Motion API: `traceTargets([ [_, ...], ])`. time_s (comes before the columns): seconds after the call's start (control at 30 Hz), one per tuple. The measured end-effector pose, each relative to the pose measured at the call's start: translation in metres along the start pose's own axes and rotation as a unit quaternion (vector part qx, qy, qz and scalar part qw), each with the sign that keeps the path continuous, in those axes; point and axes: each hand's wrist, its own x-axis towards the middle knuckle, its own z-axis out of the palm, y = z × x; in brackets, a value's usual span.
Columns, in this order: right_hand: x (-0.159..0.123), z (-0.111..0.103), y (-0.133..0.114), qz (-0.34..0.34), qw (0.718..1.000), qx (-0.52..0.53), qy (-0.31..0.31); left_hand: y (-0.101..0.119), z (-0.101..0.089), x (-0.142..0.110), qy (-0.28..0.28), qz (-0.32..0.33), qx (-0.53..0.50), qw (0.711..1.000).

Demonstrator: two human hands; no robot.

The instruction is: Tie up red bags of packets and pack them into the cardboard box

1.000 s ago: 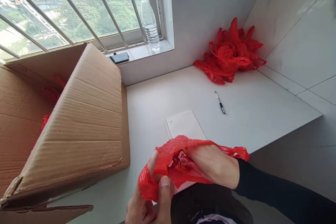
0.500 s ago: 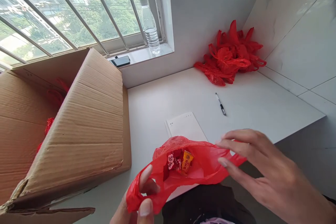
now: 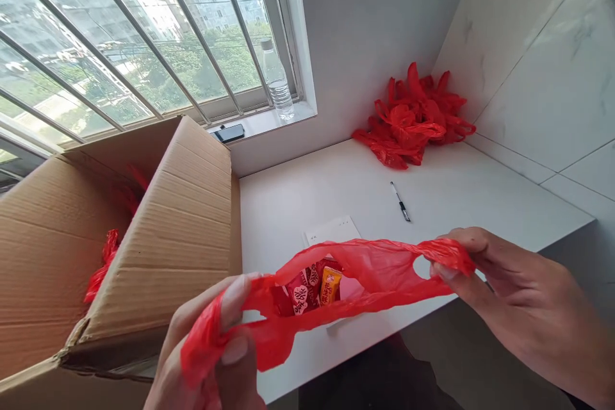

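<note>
A thin red plastic bag (image 3: 384,266) is stretched between my two hands over the table's front edge. My left hand (image 3: 216,339) grips one pair of its handles, the film looped around the fingers. The other handle end is pinched between thumb and fingers of my right hand (image 3: 500,275). Through the bag's mouth I see small wrapped snacks: a dark red packet (image 3: 300,295) with pink print and an orange-yellow packet (image 3: 330,286). The bag partly covers a white notebook (image 3: 331,230) on the table.
At the left stands an open cardboard box (image 3: 177,224) with red bags (image 3: 103,266) inside. A heap of red bags (image 3: 408,118) lies in the far corner of the white table (image 3: 288,195). A pen (image 3: 400,202) lies nearby. On the sill are a water bottle (image 3: 277,80) and a phone (image 3: 229,133).
My right hand has closed on the bag's right handle end. Both hands have spread apart, pulling the bag wider and its mouth narrower. The view has shifted slightly.
</note>
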Motion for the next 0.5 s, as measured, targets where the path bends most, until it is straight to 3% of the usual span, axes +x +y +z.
traceTargets([
  [0.1,0.003,0.001,0.001,-0.031,0.999,0.033,0.03,0.004,0.005,0.008,-0.009,-0.008,-0.061,0.998],
  [0.2,0.01,0.004,0.003,-0.015,0.995,0.09,0.028,0.015,0.011,0.014,-0.078,-0.039,-0.099,0.991],
  [0.33,0.025,0.012,0.004,-0.015,0.982,0.178,0.053,0.027,0.018,0.017,-0.107,-0.13,-0.168,0.971],
  [0.5,0.042,0.031,-0.006,0.047,0.953,0.294,-0.052,0.013,0.036,0.017,-0.219,-0.218,-0.201,0.929],
])
